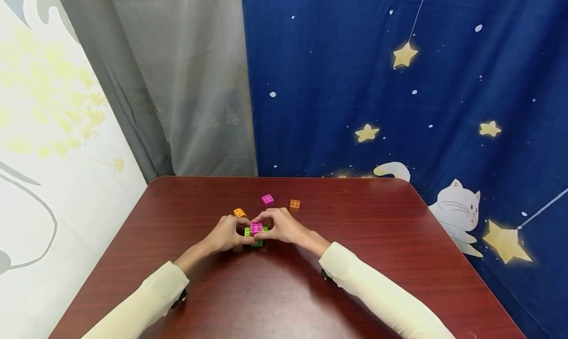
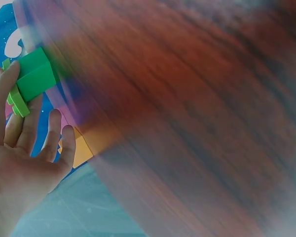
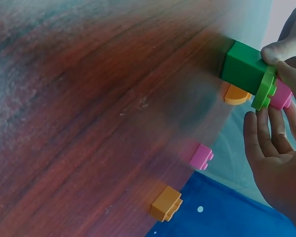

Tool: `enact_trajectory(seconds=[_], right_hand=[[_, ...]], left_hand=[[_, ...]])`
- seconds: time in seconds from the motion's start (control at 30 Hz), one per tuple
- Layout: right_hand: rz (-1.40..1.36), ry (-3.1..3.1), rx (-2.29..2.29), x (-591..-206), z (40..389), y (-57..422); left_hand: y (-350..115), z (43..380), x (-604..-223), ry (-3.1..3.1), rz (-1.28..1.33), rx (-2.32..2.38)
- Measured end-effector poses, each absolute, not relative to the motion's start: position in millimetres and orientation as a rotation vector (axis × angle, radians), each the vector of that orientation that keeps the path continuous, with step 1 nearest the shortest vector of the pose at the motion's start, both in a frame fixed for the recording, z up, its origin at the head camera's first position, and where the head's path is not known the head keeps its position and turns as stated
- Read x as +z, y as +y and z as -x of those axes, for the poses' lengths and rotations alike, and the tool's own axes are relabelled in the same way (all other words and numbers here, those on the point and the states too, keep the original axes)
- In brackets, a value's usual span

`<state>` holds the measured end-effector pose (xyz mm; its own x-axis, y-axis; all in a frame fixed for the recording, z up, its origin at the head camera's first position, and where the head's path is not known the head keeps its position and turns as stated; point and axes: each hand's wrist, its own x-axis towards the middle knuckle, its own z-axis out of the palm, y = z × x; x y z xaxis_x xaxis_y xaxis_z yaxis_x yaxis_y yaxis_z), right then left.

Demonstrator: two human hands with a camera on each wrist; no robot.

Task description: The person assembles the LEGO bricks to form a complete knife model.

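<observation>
Three toy building bricks are stacked between the hands: a dark green block [image 3: 243, 64] at the bottom, a lime green plate [image 3: 265, 89] across it, and a pink brick [image 1: 256, 226] on top. My left hand [image 1: 227, 234] holds the plate's left end, thumb at the near side and index finger at the far side. From the right, my right hand [image 1: 284, 225] pinches the pink brick between thumb and index finger. The remaining fingers of both hands spread loosely behind the stack in the wrist views.
Just behind the left hand lies an orange rounded brick [image 1: 239, 212]. Farther back are a loose pink brick [image 1: 267, 199] and an orange square brick [image 1: 295, 204]. All rest on the reddish-brown table [image 1: 355, 215], with curtains [image 1: 319, 82] beyond its far edge.
</observation>
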<state>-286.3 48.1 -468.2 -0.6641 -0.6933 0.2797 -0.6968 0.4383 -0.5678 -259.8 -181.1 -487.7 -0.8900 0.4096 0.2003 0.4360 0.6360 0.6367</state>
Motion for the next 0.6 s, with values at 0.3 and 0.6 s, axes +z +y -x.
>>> enact_trajectory(seconds=[0.3,0.6], right_hand=[[-1.228,-2.660,1.070,-476.3,285.6,49.5],[-1.218,-2.632,1.055,-481.4,284.3,49.6]], left_hand=[[-180.2,258.4,-486.6,-2.810,0.708,-1.097],[-181.7,259.0,-485.1,-2.820,0.784,-1.059]])
